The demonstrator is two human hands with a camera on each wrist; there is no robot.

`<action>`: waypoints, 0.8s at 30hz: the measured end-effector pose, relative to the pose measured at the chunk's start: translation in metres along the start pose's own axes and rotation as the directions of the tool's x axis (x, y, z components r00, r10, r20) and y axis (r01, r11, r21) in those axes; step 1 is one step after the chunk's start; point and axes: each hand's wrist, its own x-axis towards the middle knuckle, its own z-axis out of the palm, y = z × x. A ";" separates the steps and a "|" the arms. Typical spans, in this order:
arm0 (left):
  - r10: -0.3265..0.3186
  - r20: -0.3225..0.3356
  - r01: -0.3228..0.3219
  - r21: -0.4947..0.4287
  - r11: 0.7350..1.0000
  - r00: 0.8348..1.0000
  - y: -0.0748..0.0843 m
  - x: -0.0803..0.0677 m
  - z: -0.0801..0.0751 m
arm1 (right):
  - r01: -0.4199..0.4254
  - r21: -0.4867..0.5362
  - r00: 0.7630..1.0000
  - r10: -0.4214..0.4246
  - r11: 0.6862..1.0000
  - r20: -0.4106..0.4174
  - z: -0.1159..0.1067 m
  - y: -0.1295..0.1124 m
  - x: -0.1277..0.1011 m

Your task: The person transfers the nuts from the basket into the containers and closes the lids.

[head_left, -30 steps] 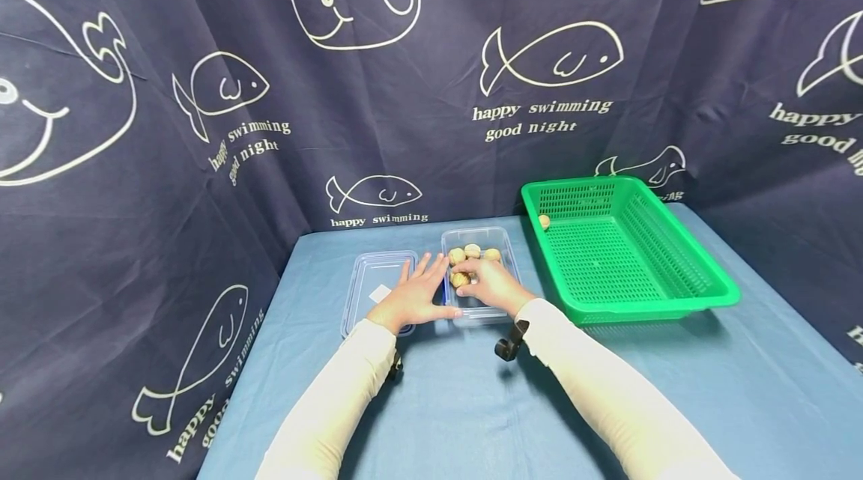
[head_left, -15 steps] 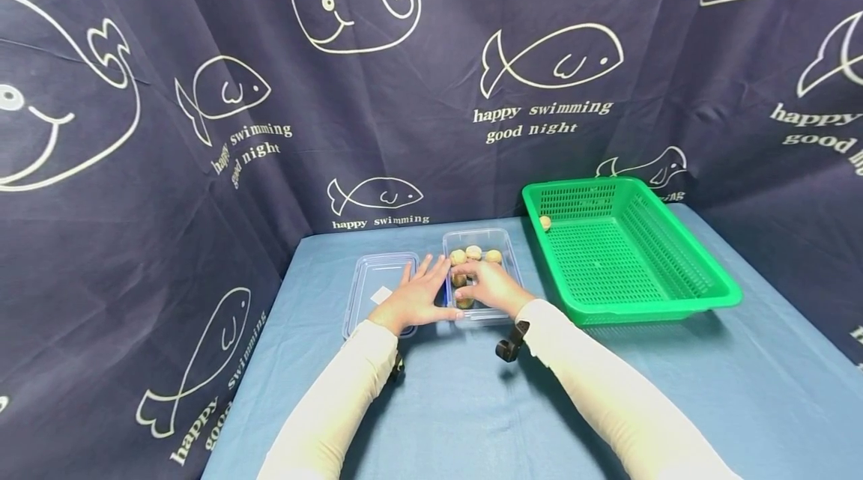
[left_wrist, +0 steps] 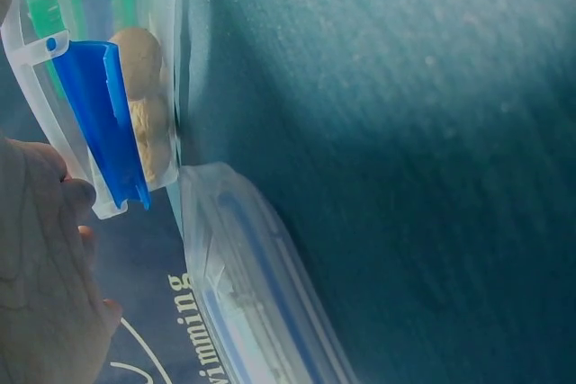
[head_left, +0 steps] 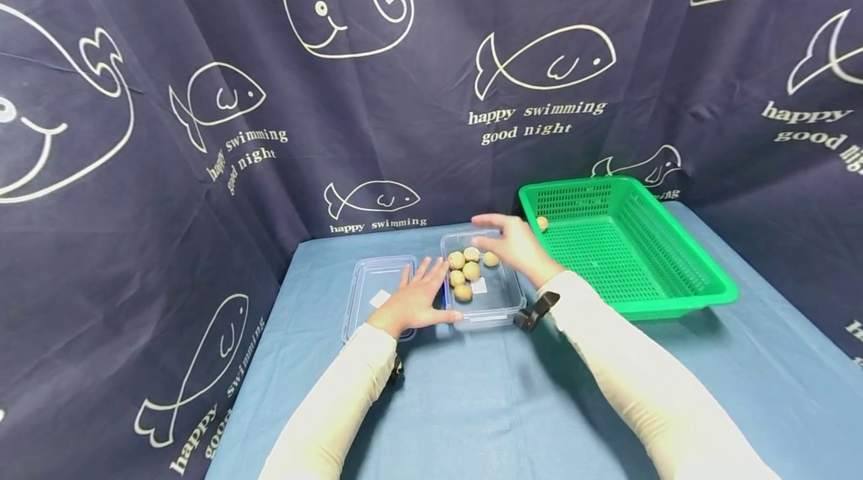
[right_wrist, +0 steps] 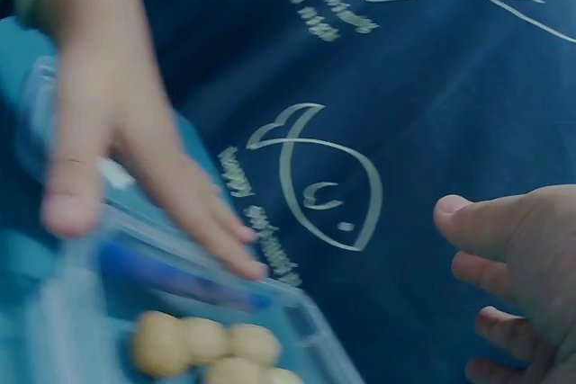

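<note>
A person in pale long sleeves stands at a blue-covered tabletop [head_left: 472, 398] ringed by a navy curtain printed with white whales and fish [head_left: 202, 90]. The left hand [head_left: 413, 300] lies flat, fingers spread and relaxed, on the edge of a clear rectangular plastic box [head_left: 502, 302], just beside its clear lid [head_left: 367, 289]. Six small round tan nuts [head_left: 462, 274] sit in the box. A second ago the right hand [head_left: 515, 244] was down among them; it has now lifted clear and hovers above the box's far right corner, fingers open, holding nothing that shows. A green perforated plastic basket [head_left: 674, 270] stands to the right, with one tan nut [head_left: 542, 223] in its far left corner.
</note>
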 end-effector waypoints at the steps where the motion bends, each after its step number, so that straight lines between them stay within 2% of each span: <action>1: -0.001 0.001 0.001 -0.002 1.000 1.000 0.000 0.000 0.000 | -0.002 0.020 1.000 0.003 1.000 -0.019 -0.007 -0.001 0.003; 6: -0.002 0.000 0.002 -0.006 1.000 1.000 -0.002 0.000 0.001 | -0.003 0.093 0.989 0.016 0.996 -0.145 -0.037 0.007 0.018; 12: -0.011 0.003 0.011 -0.010 1.000 1.000 -0.002 0.001 0.003 | -0.041 0.150 0.966 0.078 0.988 -0.245 -0.066 0.037 0.034; 18: -0.017 -0.004 0.017 -0.003 1.000 1.000 -0.001 0.001 0.002 | -0.055 0.170 0.957 0.101 0.984 -0.274 -0.083 0.068 0.044; 24: -0.016 -0.003 0.016 -0.009 1.000 1.000 -0.002 -0.001 0.002 | -0.088 0.150 0.966 0.122 0.985 -0.230 -0.088 0.096 0.044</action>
